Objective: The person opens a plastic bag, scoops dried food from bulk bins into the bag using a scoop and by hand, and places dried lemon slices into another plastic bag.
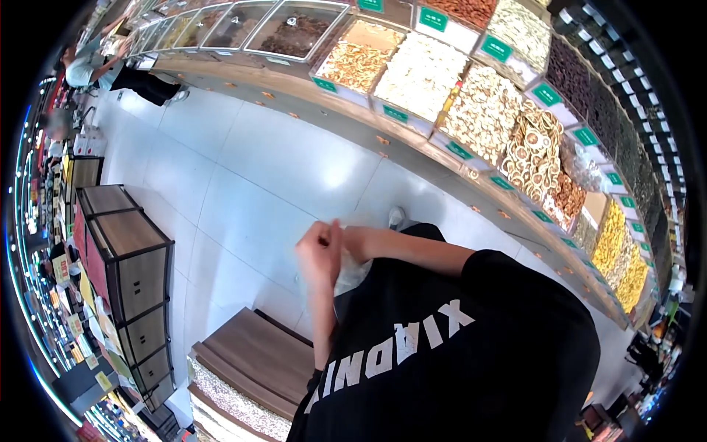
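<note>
Close together in front of my black shirt, both my hands meet over a clear plastic bag [355,275]. My left hand [317,254] is closed, its thumb raised against the fingers. A small dark spot shows in its curl; whether that is an object or a shadow I cannot tell. My right hand [356,243] is closed too and touches the left, with its fingertips partly hidden behind it. The bag hangs beneath the hands and seems to be gripped at its top by both. What is inside the bag cannot be made out.
A long display counter [353,136] carries bins of dried goods, including sliced dried mushrooms [534,144] and yellow pieces [610,234]. Lidded bins [294,29] line its far end, near a person [110,70]. Wooden cabinets [140,280] and a brown-topped stand [254,357] flank the tiled floor [250,169].
</note>
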A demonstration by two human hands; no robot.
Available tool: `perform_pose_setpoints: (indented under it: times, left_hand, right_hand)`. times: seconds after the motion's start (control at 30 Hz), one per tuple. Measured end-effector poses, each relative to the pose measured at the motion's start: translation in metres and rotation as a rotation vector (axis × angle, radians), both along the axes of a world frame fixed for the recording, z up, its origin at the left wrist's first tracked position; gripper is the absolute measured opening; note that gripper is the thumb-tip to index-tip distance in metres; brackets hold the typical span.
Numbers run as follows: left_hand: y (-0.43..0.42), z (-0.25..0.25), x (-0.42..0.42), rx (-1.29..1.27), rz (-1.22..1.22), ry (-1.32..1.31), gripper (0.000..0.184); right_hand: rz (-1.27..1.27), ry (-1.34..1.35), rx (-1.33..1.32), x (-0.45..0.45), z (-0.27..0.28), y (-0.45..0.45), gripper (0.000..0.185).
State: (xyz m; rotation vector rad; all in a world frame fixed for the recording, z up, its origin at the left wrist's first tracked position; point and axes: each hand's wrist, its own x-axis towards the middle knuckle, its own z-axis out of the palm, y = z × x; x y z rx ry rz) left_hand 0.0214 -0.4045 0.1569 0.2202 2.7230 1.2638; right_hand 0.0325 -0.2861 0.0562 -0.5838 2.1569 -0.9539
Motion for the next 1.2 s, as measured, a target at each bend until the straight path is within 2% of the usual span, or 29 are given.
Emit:
perform_pose_setpoints:
  times: [0.07, 0.13, 0.23, 0.3, 0.43, 0.53, 0.67, 0.73, 0.8, 0.93, 1.03, 1.07, 1.1, 1.2]
  left_hand:
    - [-0.023, -0.009, -0.021, 0.043, 0.106, -0.049, 0.034]
    - [-0.036, -0.016, -0.044, 0.051, 0.100, -0.086, 0.035]
    - [-0.046, -0.032, -0.088, 0.016, 0.045, -0.107, 0.037]
    - [-0.045, -0.039, -0.121, 0.022, 0.027, -0.114, 0.038]
    - [-0.052, -0.038, -0.202, 0.033, -0.029, -0.078, 0.039]
    - [-0.071, -0.027, -0.262, -0.009, -0.098, -0.060, 0.038]
    - [-0.108, -0.016, -0.329, -0.009, -0.075, -0.028, 0.037]
    - [-0.130, -0.017, -0.358, -0.019, -0.018, -0.043, 0.037]
    - [-0.147, -0.018, -0.378, -0.026, 0.032, -0.069, 0.036]
    - [-0.167, -0.025, -0.418, -0.023, 0.070, -0.080, 0.030]
    - [-0.166, -0.029, -0.444, -0.012, 0.116, -0.077, 0.024]
    - [-0.161, -0.028, -0.453, -0.008, 0.134, -0.076, 0.024]
    - [-0.155, -0.024, -0.463, -0.148, 0.122, -0.131, 0.028]
    - [-0.154, -0.055, -0.494, -0.409, -0.001, -0.138, 0.030]
  right_hand:
    - [-0.220, 0.182, 0.024, -0.015, -0.001, 0.017, 0.043]
    - [-0.332, 0.241, 0.186, -0.034, -0.007, 0.041, 0.044]
    - [-0.355, 0.354, 0.292, -0.059, -0.015, 0.055, 0.042]
    - [-0.363, 0.257, 0.024, -0.085, 0.004, 0.044, 0.045]
    - [-0.289, 0.099, -0.445, -0.134, 0.033, -0.010, 0.049]
    - [-0.171, -0.064, -0.372, -0.182, 0.064, -0.046, 0.048]
    - [-0.313, 0.098, -0.248, -0.257, 0.059, -0.068, 0.043]
    - [-0.275, 0.246, -0.061, -0.294, 0.046, -0.068, 0.041]
    - [-0.259, 0.207, -0.070, -0.319, 0.054, -0.064, 0.042]
    - [-0.212, 0.227, -0.207, -0.358, 0.040, -0.080, 0.024]
    - [-0.231, 0.493, -0.271, -0.382, 0.027, -0.107, 0.017]
    - [-0.185, 0.478, -0.257, -0.392, 0.024, -0.113, 0.017]
    - [-0.141, 0.464, -0.244, -0.403, 0.025, -0.118, 0.017]
    - [-0.021, 0.426, -0.209, -0.442, 0.017, -0.122, 0.018]
